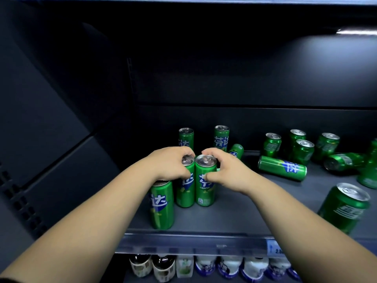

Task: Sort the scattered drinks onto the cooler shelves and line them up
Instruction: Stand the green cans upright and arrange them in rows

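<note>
Two tall slim green cans stand side by side on the dark cooler shelf (255, 209). My left hand (169, 162) grips the left can (186, 190) near its top. My right hand (226, 170) grips the right can (205, 188), thumb on its front. A third slim green can (162, 205) stands in front of them at the left, its top under my left wrist. Behind stand two more slim cans (186, 137) (221, 137), and another (236, 151) leans behind my right hand.
To the right, several shorter green cans (302, 149) stand scattered; a slim one (282, 168) and a short one (342, 161) lie on their sides. A short can (344, 207) stands near the front right edge. Bottles (206, 264) line the shelf below. The cooler's side wall rises at left.
</note>
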`<state>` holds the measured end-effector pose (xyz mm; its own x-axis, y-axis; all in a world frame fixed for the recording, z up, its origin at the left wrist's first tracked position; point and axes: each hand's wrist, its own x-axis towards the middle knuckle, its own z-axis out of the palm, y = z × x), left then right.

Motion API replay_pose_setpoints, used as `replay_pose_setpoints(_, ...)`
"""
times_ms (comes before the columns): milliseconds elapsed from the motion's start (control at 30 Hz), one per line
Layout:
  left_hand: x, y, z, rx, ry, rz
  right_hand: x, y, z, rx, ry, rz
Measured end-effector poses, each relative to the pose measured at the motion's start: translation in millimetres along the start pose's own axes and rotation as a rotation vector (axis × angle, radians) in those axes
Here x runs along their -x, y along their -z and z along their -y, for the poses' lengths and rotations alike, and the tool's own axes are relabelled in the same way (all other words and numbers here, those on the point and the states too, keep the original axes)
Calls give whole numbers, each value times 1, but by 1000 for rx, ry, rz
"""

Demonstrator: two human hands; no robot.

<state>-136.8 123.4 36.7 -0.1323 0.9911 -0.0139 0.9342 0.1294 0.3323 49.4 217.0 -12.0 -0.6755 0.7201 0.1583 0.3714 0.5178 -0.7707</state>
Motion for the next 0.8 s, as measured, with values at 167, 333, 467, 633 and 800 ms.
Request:
replay_pose_setpoints(167,-1,-3,0,-21,13,2,1,1,-2,-45,-38,17)
replay_pose_setpoints(333,0,-3,-1,-11,9,-18,1,6,2,7,-1,-59)
replay_pose_setpoints(467,-1,-3,0,-32,-5,-28,2,4,7,23,7,-104)
replay_pose_setpoints(633,-3,-2,0,-76,-6,-21,1,-1,8,33,15,-107)
replay_pose_setpoints(800,-4,-3,0,-83,4,-18,0,1,9,78,13,-99)
